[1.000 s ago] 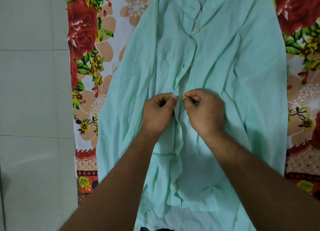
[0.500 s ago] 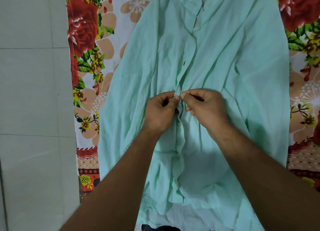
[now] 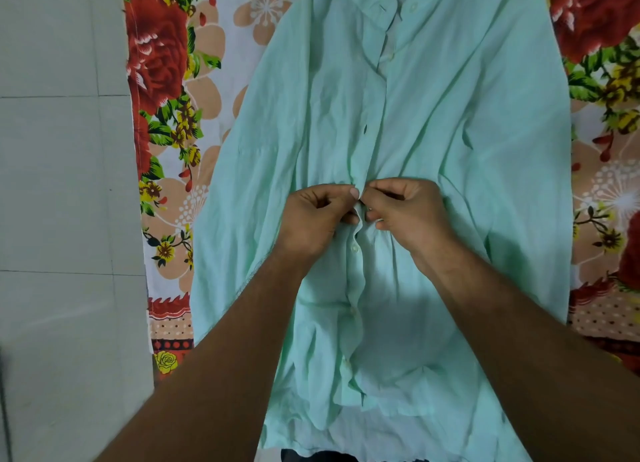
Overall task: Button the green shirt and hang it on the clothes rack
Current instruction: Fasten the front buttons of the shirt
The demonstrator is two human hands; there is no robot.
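The light green shirt (image 3: 460,122) lies flat on a floral bedsheet, collar at the top, hem toward me. My left hand (image 3: 311,219) and my right hand (image 3: 408,212) meet at the middle of the front placket, each pinching one edge of the fabric between thumb and fingers. Below my hands, three pale buttons on the placket sit fastened, the nearest one (image 3: 354,249) just under my thumbs. Above my hands the placket lies unfastened, with a dark buttonhole (image 3: 365,128) and loose buttons near the collar (image 3: 391,56). No clothes rack is in sight.
The floral bedsheet (image 3: 166,115) with red roses spreads under the shirt and shows on both sides. Pale grey floor tiles (image 3: 55,184) fill the left of the view beyond the sheet's edge.
My hands have stayed on the same spot of the placket, with my right thumb and fingers pressing closer to my left thumb. The view has shifted slightly, showing more of the collar.
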